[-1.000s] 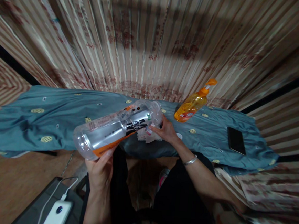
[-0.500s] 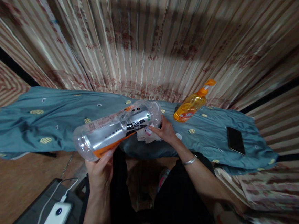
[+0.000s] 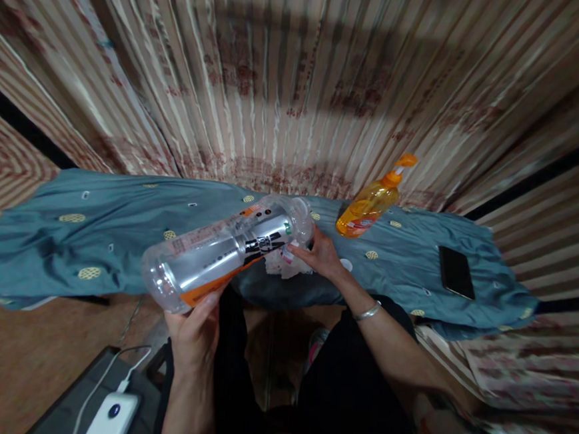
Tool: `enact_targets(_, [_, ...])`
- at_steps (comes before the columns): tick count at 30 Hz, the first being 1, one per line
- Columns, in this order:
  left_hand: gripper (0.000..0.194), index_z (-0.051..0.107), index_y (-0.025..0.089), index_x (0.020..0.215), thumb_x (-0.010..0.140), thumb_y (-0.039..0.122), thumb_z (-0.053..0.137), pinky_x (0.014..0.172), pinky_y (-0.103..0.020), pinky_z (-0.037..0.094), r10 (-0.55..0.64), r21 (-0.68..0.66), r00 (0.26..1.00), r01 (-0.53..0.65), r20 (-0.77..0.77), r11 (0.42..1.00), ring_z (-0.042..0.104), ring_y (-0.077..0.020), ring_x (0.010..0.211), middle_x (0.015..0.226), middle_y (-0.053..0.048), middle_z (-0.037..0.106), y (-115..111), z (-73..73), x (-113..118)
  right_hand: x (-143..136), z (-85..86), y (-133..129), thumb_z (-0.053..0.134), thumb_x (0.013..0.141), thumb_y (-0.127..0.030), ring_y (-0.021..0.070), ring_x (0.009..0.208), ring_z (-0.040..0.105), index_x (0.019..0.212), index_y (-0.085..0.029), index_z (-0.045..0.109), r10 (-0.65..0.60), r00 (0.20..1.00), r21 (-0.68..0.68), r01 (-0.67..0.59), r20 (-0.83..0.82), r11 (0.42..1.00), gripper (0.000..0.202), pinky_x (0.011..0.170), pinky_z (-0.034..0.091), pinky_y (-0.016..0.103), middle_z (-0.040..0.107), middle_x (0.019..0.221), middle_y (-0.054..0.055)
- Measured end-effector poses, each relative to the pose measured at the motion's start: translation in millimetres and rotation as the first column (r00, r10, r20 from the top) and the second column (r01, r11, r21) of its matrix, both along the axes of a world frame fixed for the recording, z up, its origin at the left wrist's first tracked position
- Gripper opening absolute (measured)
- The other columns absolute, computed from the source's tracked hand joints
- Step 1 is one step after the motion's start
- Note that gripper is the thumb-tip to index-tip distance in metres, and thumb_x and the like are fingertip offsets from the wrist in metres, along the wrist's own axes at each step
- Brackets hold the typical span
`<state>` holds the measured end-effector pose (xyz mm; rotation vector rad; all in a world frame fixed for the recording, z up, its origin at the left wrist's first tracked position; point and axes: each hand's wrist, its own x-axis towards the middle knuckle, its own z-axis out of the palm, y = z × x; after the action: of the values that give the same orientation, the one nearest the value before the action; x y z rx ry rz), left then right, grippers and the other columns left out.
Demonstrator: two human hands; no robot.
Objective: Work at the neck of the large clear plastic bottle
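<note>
A large clear plastic bottle [image 3: 211,257] with a silver, orange and black label lies tilted across my two hands, its neck end up to the right. My left hand [image 3: 198,327] grips it from below near its base. At the other end my right hand [image 3: 323,252] holds the shoulder by the neck, fingers partly hidden behind it. Below that end sits a crumpled, clear piece of plastic [image 3: 285,267] with a pink mark. Close to my right wrist lies a round white cap [image 3: 346,264] on the teal cloth [image 3: 133,225].
A pump bottle of orange liquid [image 3: 371,203] stands behind my right hand. To the right lies a dark, flat phone-like object [image 3: 456,271]. At lower left a white power bank [image 3: 112,417] with a cable rests on a dark surface. Striped curtains [image 3: 290,77] hang behind.
</note>
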<state>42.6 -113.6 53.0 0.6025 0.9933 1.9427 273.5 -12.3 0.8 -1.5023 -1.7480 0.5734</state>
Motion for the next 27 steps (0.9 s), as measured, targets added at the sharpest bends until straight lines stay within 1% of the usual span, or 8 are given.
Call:
enact_targets(4, [0.054, 0.071, 0.022, 0.097, 0.046, 0.024, 0.091, 0.090, -0.042, 0.058, 0.000, -0.004, 1.000, 0.000, -0.012, 1.000, 0.071, -0.0216, 0.085, 0.084, 0.000, 0.073, -0.5, -1.8, -0.3, -1.0, 2.4, -1.1, 0.079, 0.075, -0.043, 0.0268, 0.087, 0.071, 0.125, -0.016, 0.059, 0.000, 1.000, -0.007, 0.000, -0.003, 1.000, 0.061, 0.080, 0.057, 0.041, 0.075, 0.099, 0.007])
enact_targets(7, [0.052, 0.070, 0.021, 0.095, 0.048, 0.026, 0.091, 0.097, -0.049, 0.055, 0.011, -0.011, 0.999, -0.012, -0.032, 1.000, 0.071, -0.0250, 0.091, 0.083, -0.001, 0.073, -0.8, -2.9, -0.4, -1.4, 2.6, -1.3, 0.079, 0.075, -0.043, 0.0277, 0.088, 0.071, 0.125, -0.015, 0.060, -0.003, 1.000, -0.003, 0.003, 0.003, 1.000, 0.060, 0.080, 0.057, 0.041, 0.075, 0.098, 0.007])
enact_targets(10, [0.055, 0.070, 0.023, 0.099, 0.048, 0.027, 0.091, 0.102, -0.053, 0.051, 0.005, -0.020, 0.999, -0.006, -0.044, 1.000, 0.071, -0.0264, 0.096, 0.092, -0.002, 0.074, -0.9, -3.1, -0.5, -1.0, 1.1, -1.0, 0.078, 0.075, -0.043, 0.0290, 0.093, 0.071, 0.123, -0.017, 0.061, -0.006, 1.000, 0.012, 0.005, 0.014, 1.000, 0.057, 0.082, 0.057, 0.041, 0.075, 0.101, 0.008])
enact_targets(14, [0.059, 0.069, 0.023, 0.105, 0.051, 0.027, 0.090, 0.105, -0.053, 0.049, -0.014, -0.008, 0.999, 0.014, -0.044, 1.000, 0.070, -0.0271, 0.100, 0.100, -0.003, 0.074, -1.0, -2.7, -0.6, -0.5, -0.3, -0.7, 0.076, 0.077, -0.045, 0.0282, 0.092, 0.071, 0.122, -0.018, 0.060, -0.003, 1.000, 0.010, 0.003, 0.021, 1.000, 0.055, 0.082, 0.057, 0.041, 0.075, 0.101, 0.008])
enact_targets(17, [0.058, 0.070, 0.024, 0.103, 0.049, 0.026, 0.091, 0.101, -0.051, 0.052, -0.008, 0.000, 1.000, 0.008, -0.029, 1.000, 0.071, -0.0254, 0.096, 0.093, -0.002, 0.074, -1.0, -1.7, 0.0, -1.0, 0.6, -1.3, 0.076, 0.078, -0.044, 0.0278, 0.092, 0.071, 0.122, -0.017, 0.059, 0.001, 1.000, 0.009, -0.002, 0.017, 1.000, 0.054, 0.083, 0.057, 0.041, 0.074, 0.102, 0.008])
enact_targets(20, [0.055, 0.071, 0.024, 0.097, 0.047, 0.026, 0.092, 0.095, -0.047, 0.056, 0.004, -0.011, 1.000, -0.004, -0.026, 1.000, 0.072, -0.0232, 0.089, 0.085, 0.000, 0.074, -1.0, -0.1, 1.2, -2.0, 2.4, -2.6, 0.075, 0.079, -0.042, 0.0287, 0.092, 0.071, 0.124, -0.014, 0.058, 0.007, 1.000, 0.014, -0.007, 0.015, 1.000, 0.055, 0.083, 0.056, 0.041, 0.074, 0.102, 0.010])
enact_targets(23, [0.055, 0.071, 0.025, 0.097, 0.046, 0.025, 0.091, 0.093, -0.045, 0.057, 0.005, -0.013, 1.000, -0.005, -0.014, 1.000, 0.072, -0.0231, 0.090, 0.085, 0.001, 0.074, -0.9, 1.2, 2.1, -2.8, 4.1, -3.6, 0.075, 0.080, -0.043, 0.0300, 0.093, 0.071, 0.126, -0.012, 0.057, 0.005, 1.000, 0.010, -0.005, 0.016, 1.000, 0.058, 0.083, 0.056, 0.042, 0.074, 0.102, 0.010])
enact_targets(27, [0.055, 0.071, 0.024, 0.098, 0.046, 0.023, 0.091, 0.093, -0.045, 0.058, 0.009, -0.006, 1.000, -0.009, 0.001, 1.000, 0.072, -0.0240, 0.093, 0.086, 0.001, 0.074, -0.5, 1.4, 1.4, -3.3, 5.5, -3.9, 0.076, 0.079, -0.043, 0.0296, 0.092, 0.071, 0.122, -0.014, 0.059, -0.007, 1.000, -0.001, 0.007, 0.020, 1.000, 0.055, 0.082, 0.056, 0.042, 0.074, 0.100, 0.008])
